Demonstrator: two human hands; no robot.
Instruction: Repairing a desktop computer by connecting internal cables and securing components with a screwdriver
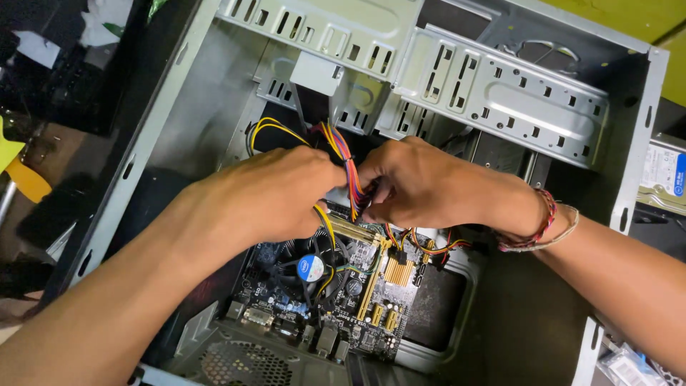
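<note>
An open grey computer case [179,136] lies on its side below me. My left hand [271,193] and my right hand [421,182] meet over its middle, both closed on a bundle of coloured power cables [348,168] that runs from the upper drive cage down toward the motherboard [371,300]. The cable's plug end is hidden between my fingers. A round black processor fan [309,266] with a blue centre sits just below my left hand. Thread bracelets [539,225] circle my right wrist.
Perforated metal drive bays [500,89] span the top of the case. A hard drive [664,175] lies outside at the right edge. Yellow wires [275,127] loop behind my left hand. The rear port panel [286,329] is at the bottom. Dark clutter lies left of the case.
</note>
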